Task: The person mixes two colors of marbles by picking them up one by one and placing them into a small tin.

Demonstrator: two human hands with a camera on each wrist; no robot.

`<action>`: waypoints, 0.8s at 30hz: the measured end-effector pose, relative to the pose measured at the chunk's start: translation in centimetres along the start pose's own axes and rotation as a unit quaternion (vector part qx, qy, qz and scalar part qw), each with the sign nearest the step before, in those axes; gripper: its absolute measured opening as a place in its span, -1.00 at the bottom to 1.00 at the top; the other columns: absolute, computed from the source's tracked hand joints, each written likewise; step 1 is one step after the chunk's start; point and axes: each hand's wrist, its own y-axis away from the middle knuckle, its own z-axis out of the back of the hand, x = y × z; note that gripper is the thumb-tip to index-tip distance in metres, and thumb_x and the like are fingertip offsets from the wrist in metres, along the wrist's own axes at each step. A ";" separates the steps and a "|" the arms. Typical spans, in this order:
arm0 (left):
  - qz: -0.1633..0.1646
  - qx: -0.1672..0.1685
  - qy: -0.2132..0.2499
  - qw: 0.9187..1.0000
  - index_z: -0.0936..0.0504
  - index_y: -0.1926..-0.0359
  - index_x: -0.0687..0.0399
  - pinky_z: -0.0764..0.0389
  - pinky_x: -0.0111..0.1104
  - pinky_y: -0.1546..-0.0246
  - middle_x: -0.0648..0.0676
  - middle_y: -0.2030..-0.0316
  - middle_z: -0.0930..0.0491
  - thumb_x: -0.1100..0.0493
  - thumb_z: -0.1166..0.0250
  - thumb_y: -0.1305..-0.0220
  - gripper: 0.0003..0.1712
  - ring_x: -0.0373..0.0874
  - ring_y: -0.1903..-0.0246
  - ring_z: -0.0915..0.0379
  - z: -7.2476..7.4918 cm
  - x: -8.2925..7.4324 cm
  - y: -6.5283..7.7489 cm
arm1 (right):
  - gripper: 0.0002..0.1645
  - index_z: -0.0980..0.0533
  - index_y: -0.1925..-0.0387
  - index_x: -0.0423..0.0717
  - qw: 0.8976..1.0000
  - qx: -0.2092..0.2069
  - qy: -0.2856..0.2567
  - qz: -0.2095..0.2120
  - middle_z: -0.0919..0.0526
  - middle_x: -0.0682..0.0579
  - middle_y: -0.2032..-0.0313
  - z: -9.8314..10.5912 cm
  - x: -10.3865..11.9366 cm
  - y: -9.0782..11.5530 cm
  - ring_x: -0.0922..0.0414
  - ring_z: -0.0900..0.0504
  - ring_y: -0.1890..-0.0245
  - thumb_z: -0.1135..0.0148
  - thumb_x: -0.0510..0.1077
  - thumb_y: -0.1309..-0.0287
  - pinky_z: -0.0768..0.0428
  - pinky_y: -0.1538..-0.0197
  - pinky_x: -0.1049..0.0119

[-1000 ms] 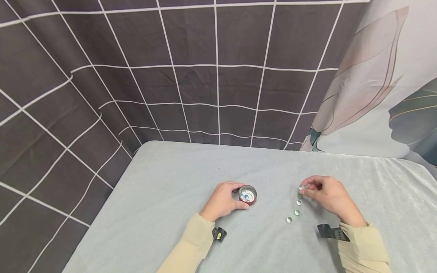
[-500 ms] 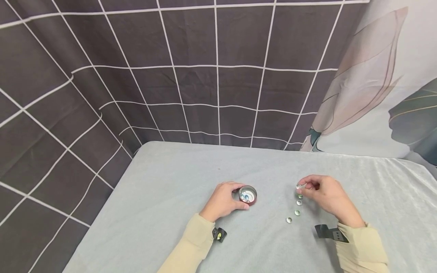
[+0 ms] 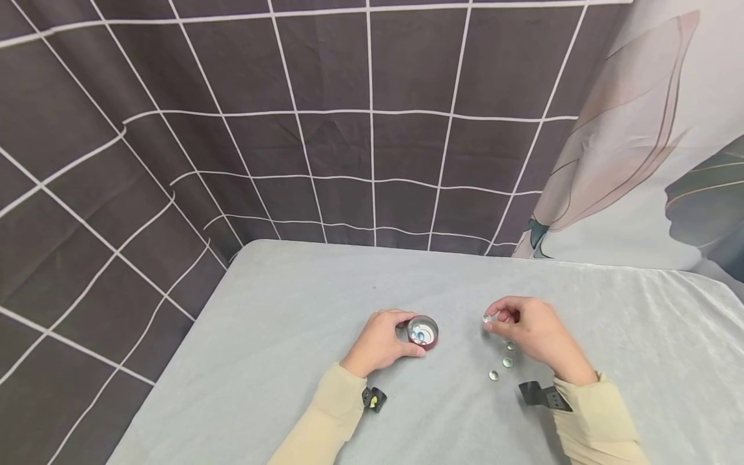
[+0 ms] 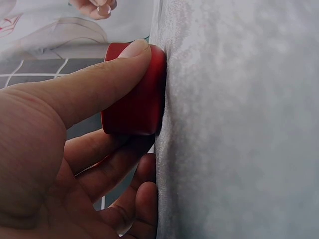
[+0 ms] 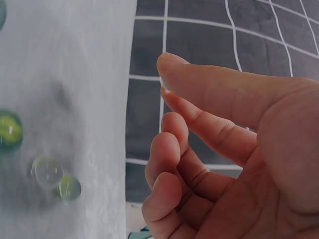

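My left hand [image 3: 379, 342] holds a small round red tin [image 3: 428, 321] upright on the cloth, thumb on the near side and fingers behind. Several clear and bluish glass marbles [image 3: 420, 336] lie inside it. In the left wrist view the thumb presses flat along the red wall of the tin [image 4: 137, 104]. Right of the tin, my right hand [image 3: 523, 326] is raised over the cloth, pinching a clear marble [image 3: 487, 318] between thumb and forefinger; in the right wrist view the fingertips mostly cover it. Below that hand lie a greenish marble [image 3: 507, 363] and a clear-looking one [image 3: 493, 375].
Another marble [image 3: 510, 346] sits close under the right hand. A pale grey cloth [image 3: 290, 310] covers the table. Behind it hangs a dark curtain with white grid lines [image 3: 331, 148], and at the right a leaf-patterned curtain [image 3: 616, 213].
My right hand has moved left toward the tin, carrying the pinched clear marble away from the row. The left hand and tin have stayed in place.
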 end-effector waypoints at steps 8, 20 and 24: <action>-0.002 -0.001 -0.001 1.000 -0.70 -0.14 -0.01 -0.43 -0.19 -0.28 -0.02 -0.11 -0.66 0.03 -0.65 0.07 -0.32 0.00 -0.19 -0.47 0.0 0.0 0.0 | -0.89 -0.67 0.32 -0.08 1.000 0.012 -0.008 0.018 -0.51 0.19 0.51 -0.7 1.2 -0.4 0.28 -0.41 0.52 -0.45 -0.21 -0.08 -0.41 0.45 0.41; -0.004 -0.004 0.009 1.000 -0.71 -0.12 -0.01 -0.44 -0.19 -0.26 -0.02 -0.08 -0.67 0.05 -0.66 0.09 -0.33 -0.02 -0.17 -0.49 0.0 0.0 0.0 | -0.89 -0.67 0.36 -0.01 0.999 0.034 -0.004 0.030 -0.49 0.20 0.54 -2.5 3.1 -1.1 0.25 -0.40 0.51 -0.47 -0.21 -0.05 -0.41 0.40 0.38; -0.014 -0.006 0.013 1.000 -0.71 -0.12 0.03 -0.48 -0.24 -0.24 -0.02 -0.05 -0.69 0.07 -0.67 0.11 -0.33 -0.07 -0.14 -0.53 0.0 0.0 -0.1 | -0.89 -0.67 0.36 0.00 0.999 0.035 -0.002 0.036 -0.49 0.20 0.54 -3.0 3.4 -1.3 0.24 -0.41 0.50 -0.47 -0.22 -0.04 -0.42 0.39 0.36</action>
